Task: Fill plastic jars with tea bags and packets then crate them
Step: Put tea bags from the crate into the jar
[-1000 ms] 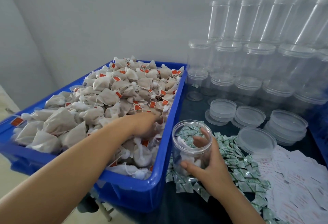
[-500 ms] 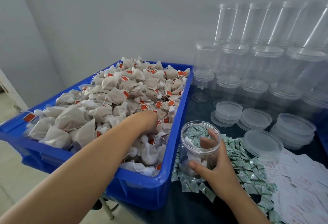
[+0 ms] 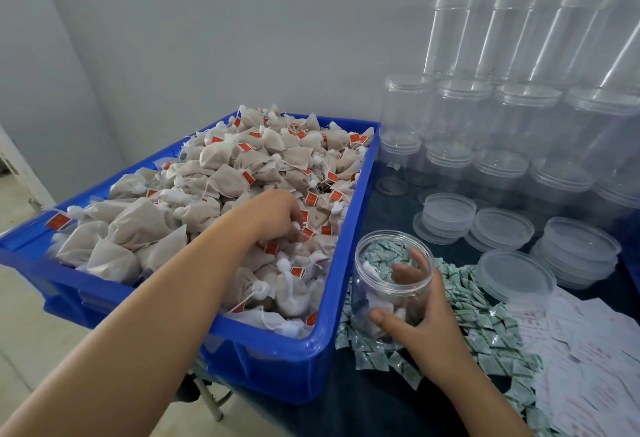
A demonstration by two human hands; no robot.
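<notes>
The work looked barely begun. The right hand (image 3: 427, 324) gripped an open plastic jar (image 3: 391, 284) on the desk (image 3: 391, 215), holding few tea bags. The left hand (image 3: 278, 217), fingers curled, dug among tea bags (image 3: 221, 177) in the blue crate (image 3: 263, 360). Many empty jars (image 3: 460, 114) waited behind.

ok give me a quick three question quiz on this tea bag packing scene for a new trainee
1. True or false: the open jar in the right hand already has its lid on.
2. Where is the left hand working?
A. in the blue crate of tea bags
B. on the stacked lids
C. on the paper slips
3. Fill in: the jar stands on a pile of small green and white ____.

Key:
1. False, its mouth is open, with a few tea bags inside.
2. A
3. packets
</notes>
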